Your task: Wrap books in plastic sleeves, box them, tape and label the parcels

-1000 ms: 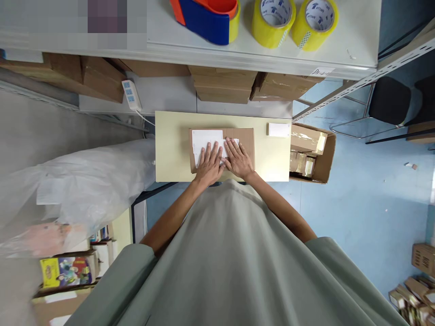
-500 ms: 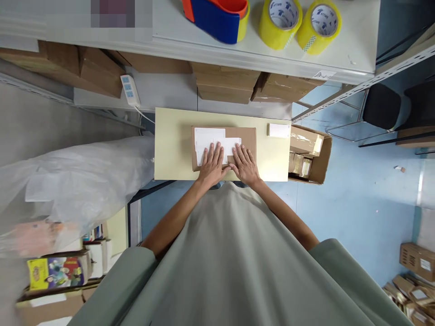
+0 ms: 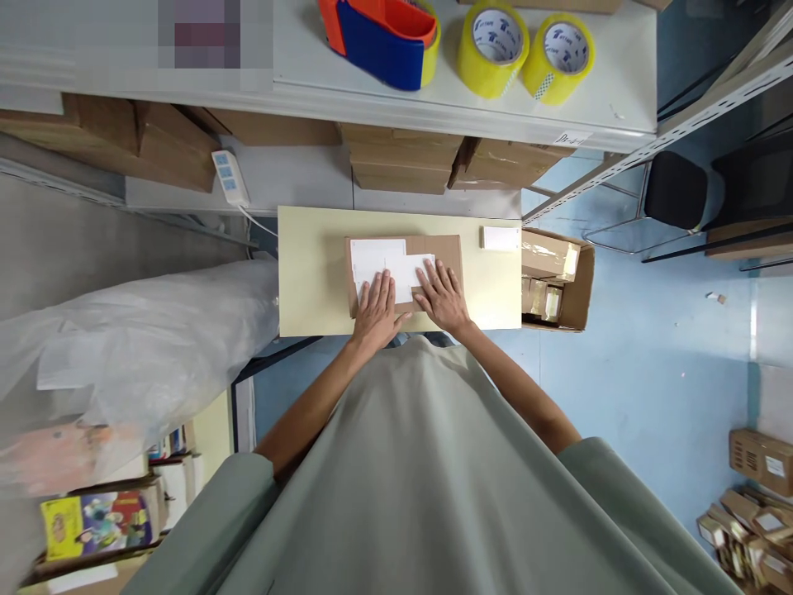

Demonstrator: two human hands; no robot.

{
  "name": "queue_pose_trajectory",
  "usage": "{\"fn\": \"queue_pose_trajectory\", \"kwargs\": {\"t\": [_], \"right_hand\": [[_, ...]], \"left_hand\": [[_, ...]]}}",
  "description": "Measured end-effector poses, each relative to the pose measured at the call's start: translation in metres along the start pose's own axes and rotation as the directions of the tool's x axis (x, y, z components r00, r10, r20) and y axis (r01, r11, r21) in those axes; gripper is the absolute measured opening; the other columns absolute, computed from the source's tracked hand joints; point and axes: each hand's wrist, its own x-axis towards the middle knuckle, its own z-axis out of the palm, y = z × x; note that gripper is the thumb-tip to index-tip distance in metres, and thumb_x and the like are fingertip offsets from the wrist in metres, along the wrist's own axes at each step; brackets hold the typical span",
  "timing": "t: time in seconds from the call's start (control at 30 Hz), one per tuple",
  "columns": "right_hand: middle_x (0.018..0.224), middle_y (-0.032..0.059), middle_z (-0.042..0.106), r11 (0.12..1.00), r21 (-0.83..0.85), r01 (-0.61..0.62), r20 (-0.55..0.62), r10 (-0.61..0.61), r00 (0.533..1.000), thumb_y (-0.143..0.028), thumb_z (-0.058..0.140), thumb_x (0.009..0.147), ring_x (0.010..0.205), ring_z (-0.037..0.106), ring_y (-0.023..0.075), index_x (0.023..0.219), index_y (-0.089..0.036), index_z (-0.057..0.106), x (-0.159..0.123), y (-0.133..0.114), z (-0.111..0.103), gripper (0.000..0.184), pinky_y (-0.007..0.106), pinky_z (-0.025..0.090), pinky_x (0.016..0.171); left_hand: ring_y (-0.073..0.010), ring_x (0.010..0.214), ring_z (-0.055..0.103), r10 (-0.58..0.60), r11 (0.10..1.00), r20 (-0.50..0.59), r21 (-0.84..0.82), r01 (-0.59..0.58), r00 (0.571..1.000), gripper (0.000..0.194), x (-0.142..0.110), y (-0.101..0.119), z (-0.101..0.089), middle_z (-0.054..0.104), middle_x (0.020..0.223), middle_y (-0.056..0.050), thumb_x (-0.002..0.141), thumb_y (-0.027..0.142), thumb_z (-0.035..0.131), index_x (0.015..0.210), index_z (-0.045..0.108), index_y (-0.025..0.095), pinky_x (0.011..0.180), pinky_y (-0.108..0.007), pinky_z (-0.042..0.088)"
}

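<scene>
A brown cardboard box point(image 3: 444, 248) lies flat on a small pale yellow table point(image 3: 313, 273). Two white labels point(image 3: 385, 259) are stuck on its top, overlapping. My left hand point(image 3: 376, 308) rests flat on the near left of the box, fingers stretched out over the labels. My right hand point(image 3: 444, 297) lies flat beside it on the near right of the box, fingers spread, its fingertips touching the edge of the right label. Neither hand holds anything.
A small white pad point(image 3: 500, 238) lies at the table's right end. An open carton point(image 3: 561, 281) of small boxes stands to the right. A shelf point(image 3: 297, 83) above holds a tape dispenser point(image 3: 381, 33) and yellow tape rolls point(image 3: 526, 45). A large plastic bag point(image 3: 136, 339) bulges on the left.
Both hands have slid back toward me along the top of the box, uncovering more of the labels. The box has stayed in place.
</scene>
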Motion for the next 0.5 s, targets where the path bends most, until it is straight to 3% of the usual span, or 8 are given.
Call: {"fn": "queue_pose_trajectory", "kwargs": {"t": [0.13, 0.23, 0.33, 0.4, 0.5], "right_hand": [[0.193, 0.0059, 0.027, 0.997, 0.031, 0.077, 0.034, -0.078, 0.996, -0.053, 0.044, 0.121, 0.183, 0.015, 0.0331, 0.182, -0.027, 0.042, -0.03, 0.007, -0.004, 0.067, 0.064, 0.014, 0.148], [0.193, 0.0083, 0.027, 0.998, 0.054, -0.039, -0.034, 0.041, 0.999, -0.055, 0.041, 0.121, 0.183, 0.015, 0.0345, 0.183, -0.026, 0.04, -0.046, 0.016, -0.002, 0.069, 0.066, 0.013, 0.147], [0.194, 0.015, 0.021, 0.968, 0.122, -0.22, -0.103, 0.233, 0.967, -0.065, 0.041, 0.119, 0.183, 0.013, 0.0375, 0.187, -0.018, 0.028, -0.065, 0.034, 0.003, 0.083, 0.069, 0.017, 0.145], [0.194, 0.0202, 0.019, 0.931, 0.2, -0.304, -0.082, 0.325, 0.942, -0.073, 0.049, 0.114, 0.182, 0.014, 0.0397, 0.187, -0.014, 0.021, -0.08, 0.047, 0.008, 0.098, 0.07, 0.025, 0.143], [0.189, 0.0235, 0.034, 0.871, 0.339, -0.356, 0.014, 0.374, 0.927, -0.078, 0.071, 0.101, 0.179, 0.026, 0.0421, 0.185, -0.016, 0.03, -0.096, 0.058, 0.02, 0.112, 0.069, 0.039, 0.137]], "left_hand": [[-0.0397, 0.182, 0.006, 0.018, 0.999, 0.041, 0.028, -0.019, 0.999, 0.089, -0.021, -0.006, -0.005, 0.015, 0.192, -0.026, 0.113, 0.039, 0.054, 0.186, 0.018, 0.004, 0.146, -0.068, 0.002], [-0.0411, 0.182, 0.004, 0.006, 0.999, 0.049, 0.038, -0.008, 0.999, 0.088, -0.034, -0.022, -0.009, 0.016, 0.192, -0.026, 0.113, 0.04, 0.053, 0.186, 0.017, 0.006, 0.146, -0.069, 0.004], [-0.0465, 0.181, 0.005, -0.114, 0.993, 0.002, 0.014, 0.114, 0.993, 0.1, -0.049, -0.049, -0.008, 0.015, 0.191, -0.031, 0.11, 0.049, 0.061, 0.185, 0.014, 0.004, 0.144, -0.073, 0.009], [-0.0516, 0.18, 0.01, -0.244, 0.969, -0.039, -0.041, 0.243, 0.969, 0.115, -0.059, -0.07, -0.002, 0.019, 0.188, -0.037, 0.104, 0.058, 0.07, 0.183, 0.012, -0.001, 0.142, -0.074, 0.017], [-0.0577, 0.174, 0.026, -0.368, 0.922, -0.031, -0.14, 0.36, 0.929, 0.119, -0.069, -0.094, 0.014, 0.037, 0.179, -0.043, 0.095, 0.066, 0.078, 0.178, 0.027, -0.002, 0.135, -0.075, 0.035]]}}
